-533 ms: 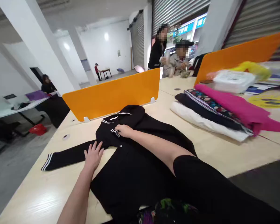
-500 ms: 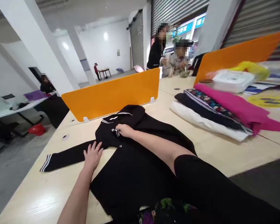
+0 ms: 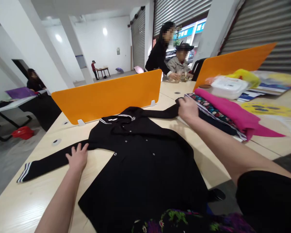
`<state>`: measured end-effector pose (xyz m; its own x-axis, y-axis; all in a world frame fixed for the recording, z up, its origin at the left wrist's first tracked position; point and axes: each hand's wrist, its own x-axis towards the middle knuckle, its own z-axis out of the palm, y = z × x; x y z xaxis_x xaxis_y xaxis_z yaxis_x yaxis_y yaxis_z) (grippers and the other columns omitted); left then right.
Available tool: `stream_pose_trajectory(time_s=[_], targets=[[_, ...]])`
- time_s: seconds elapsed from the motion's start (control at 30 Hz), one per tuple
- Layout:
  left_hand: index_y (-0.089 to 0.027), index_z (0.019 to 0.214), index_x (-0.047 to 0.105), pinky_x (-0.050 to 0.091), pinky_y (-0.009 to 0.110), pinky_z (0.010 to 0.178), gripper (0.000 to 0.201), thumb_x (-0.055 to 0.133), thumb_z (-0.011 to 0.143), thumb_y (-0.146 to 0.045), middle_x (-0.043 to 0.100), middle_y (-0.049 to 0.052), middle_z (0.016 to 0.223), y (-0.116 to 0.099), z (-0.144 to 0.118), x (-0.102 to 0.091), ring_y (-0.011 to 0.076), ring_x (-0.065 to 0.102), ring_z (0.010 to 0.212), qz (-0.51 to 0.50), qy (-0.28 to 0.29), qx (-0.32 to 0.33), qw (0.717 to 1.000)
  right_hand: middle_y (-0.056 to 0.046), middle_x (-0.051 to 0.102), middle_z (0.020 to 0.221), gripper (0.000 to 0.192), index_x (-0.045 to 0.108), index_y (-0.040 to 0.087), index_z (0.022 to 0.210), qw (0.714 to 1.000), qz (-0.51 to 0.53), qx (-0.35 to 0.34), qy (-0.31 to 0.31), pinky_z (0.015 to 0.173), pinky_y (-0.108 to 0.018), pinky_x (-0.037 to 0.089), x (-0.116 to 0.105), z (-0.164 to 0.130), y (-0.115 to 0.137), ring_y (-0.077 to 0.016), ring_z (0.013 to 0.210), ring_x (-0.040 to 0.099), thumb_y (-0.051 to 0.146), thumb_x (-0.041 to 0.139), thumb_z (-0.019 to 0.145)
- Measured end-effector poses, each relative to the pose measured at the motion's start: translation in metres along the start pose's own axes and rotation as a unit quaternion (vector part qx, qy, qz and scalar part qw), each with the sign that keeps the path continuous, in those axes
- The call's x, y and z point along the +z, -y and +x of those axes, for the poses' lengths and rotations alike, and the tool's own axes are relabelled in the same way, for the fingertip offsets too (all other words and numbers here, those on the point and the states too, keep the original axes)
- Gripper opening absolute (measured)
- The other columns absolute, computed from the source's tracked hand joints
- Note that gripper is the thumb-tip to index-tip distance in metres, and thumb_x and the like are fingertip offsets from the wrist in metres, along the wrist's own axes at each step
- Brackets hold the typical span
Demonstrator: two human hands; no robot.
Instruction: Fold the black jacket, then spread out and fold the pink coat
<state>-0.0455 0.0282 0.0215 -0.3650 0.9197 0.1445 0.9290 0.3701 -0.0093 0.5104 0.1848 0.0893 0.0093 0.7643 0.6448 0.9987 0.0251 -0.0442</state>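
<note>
- Pale wooden bench (image 3: 26, 207), long, running away from the camera, with an orange divider panel (image 3: 106, 97) standing upright across it beyond the garment.
- Black jacket (image 3: 145, 168) spread flat, front up, on the bench just before the divider; small pale buttons down the closed front; white piping along the collar; thin white stripes at the cuff of the sleeve stretched out to the left.
- Other sleeve (image 3: 160, 113) drawn out straight to the right, reaching the edge of a stack of folded clothes (image 3: 223, 113): magenta piece on top, patterned one below, dark one under that.
- White lidded box (image 3: 229, 86) and a yellow bag behind the stack, near a second orange panel (image 3: 232, 63).
- Two people at the far end of the bench, beyond the divider; another seated at a separate table to the far left.
- Right hand (image 3: 188, 108) closed around the end of the right sleeve, grip pinched tight on the cloth, just beside the stack.
- Left hand (image 3: 78, 157) flat, fingers spread, no grip at all, palm pressing the left sleeve down near the shoulder.
- Small emblem at the collar and print on the papers by the box too small to read; blue shop sign in the far background, characters not legible.
</note>
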Motion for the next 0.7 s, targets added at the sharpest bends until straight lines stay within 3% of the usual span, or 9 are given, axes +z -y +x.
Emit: stream_pose_trajectory(time_s=[0.1,0.17,0.27,0.33,0.43,0.53,0.63,0.7], targets=[[-0.021,0.135,0.050,0.034,0.061,0.100,0.050,0.036,0.087,-0.014,0.038,0.017,0.148,-0.004,0.011,-0.012,0.0361,0.033,0.135,0.017,-0.078,-0.033,0.996,-0.017,0.062,0.115,0.030,0.064,0.011,0.114,0.980,0.130,-0.109,0.108,0.093,-0.041,0.043,0.018,-0.021,0.048,-0.0267,0.111,0.054,0.021,0.052,0.088],[-0.015,0.132,0.051,0.036,0.052,0.104,0.051,0.038,0.083,-0.011,0.043,0.019,0.143,-0.019,0.014,-0.016,0.0315,0.037,0.134,-0.006,-0.096,0.041,0.995,-0.014,0.059,0.125,0.034,0.063,0.015,0.119,0.959,0.169,-0.145,0.178,0.100,-0.045,0.039,0.035,-0.034,0.082,-0.0271,0.120,0.050,0.030,0.052,0.091],[-0.013,0.133,0.051,0.034,0.037,0.109,0.050,0.034,0.086,-0.015,0.047,0.014,0.142,-0.050,0.017,-0.012,0.0222,0.040,0.132,-0.074,-0.074,0.185,0.977,-0.013,0.048,0.142,0.044,0.057,0.021,0.129,0.935,0.179,-0.157,0.262,0.107,-0.057,0.029,0.062,-0.045,0.119,-0.0316,0.133,0.038,0.043,0.049,0.092],[-0.018,0.136,0.049,0.032,0.038,0.111,0.048,0.033,0.091,-0.025,0.047,0.010,0.143,-0.066,0.023,-0.003,0.0227,0.039,0.133,-0.093,-0.045,0.206,0.973,-0.010,0.039,0.149,0.050,0.051,0.025,0.136,0.922,0.172,-0.160,0.308,0.109,-0.061,0.023,0.076,-0.046,0.134,-0.0329,0.138,0.031,0.049,0.042,0.094],[-0.029,0.142,0.042,0.026,0.055,0.110,0.051,0.035,0.093,-0.041,0.038,0.007,0.151,-0.074,0.041,0.012,0.0347,0.030,0.138,-0.047,0.018,0.134,0.990,-0.006,0.025,0.156,0.055,0.037,0.029,0.146,0.908,0.153,-0.164,0.353,0.109,-0.066,0.016,0.091,-0.043,0.149,-0.0333,0.143,0.018,0.052,0.030,0.097],[-0.036,0.146,0.034,0.021,0.061,0.108,0.052,0.029,0.095,-0.044,0.026,0.002,0.157,-0.070,0.068,0.019,0.0395,0.023,0.140,-0.014,0.062,0.073,0.995,-0.004,0.018,0.159,0.060,0.029,0.030,0.149,0.905,0.140,-0.164,0.367,0.108,-0.068,0.012,0.100,-0.037,0.162,-0.0343,0.144,0.013,0.056,0.025,0.096],[-0.038,0.146,0.032,0.018,0.064,0.107,0.052,0.021,0.096,-0.045,0.026,0.003,0.156,-0.070,0.089,0.015,0.0394,0.021,0.140,-0.007,0.062,0.028,0.998,-0.003,0.016,0.159,0.063,0.026,0.030,0.150,0.909,0.128,-0.151,0.366,0.110,-0.065,0.012,0.105,-0.030,0.177,-0.0333,0.144,0.011,0.059,0.021,0.095],[-0.035,0.145,0.035,0.018,0.066,0.105,0.052,0.021,0.096,-0.046,0.030,0.008,0.154,-0.076,0.093,0.010,0.0409,0.021,0.139,0.017,0.022,-0.004,1.000,-0.002,0.017,0.159,0.063,0.026,0.031,0.151,0.914,0.125,-0.142,0.360,0.111,-0.064,0.011,0.108,-0.026,0.186,-0.0324,0.145,0.010,0.059,0.019,0.095]])
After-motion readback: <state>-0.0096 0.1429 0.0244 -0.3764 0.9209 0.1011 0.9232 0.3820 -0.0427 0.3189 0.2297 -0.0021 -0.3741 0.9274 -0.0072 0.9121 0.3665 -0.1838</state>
